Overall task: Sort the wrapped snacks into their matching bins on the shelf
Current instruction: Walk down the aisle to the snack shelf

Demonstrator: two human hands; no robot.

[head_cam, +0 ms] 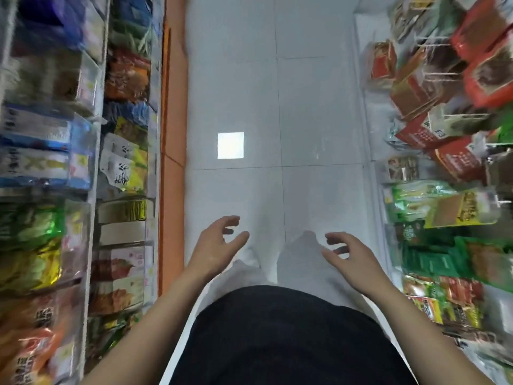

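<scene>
Both hands, left hand (219,245) and right hand (350,254), hang loosely curled and empty over the aisle floor (305,107); wrapped snacks (126,76) fill shelf bins (91,79) on either side; look-alike snacks could easily land in the wrong bin.

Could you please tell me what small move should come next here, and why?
Probably turn and reach the right hand toward the snacks on the right. It and the left hand hold nothing, fingers loosely curled above the floor, so no snack is picked yet. Blur hides which one is misplaced.
</scene>
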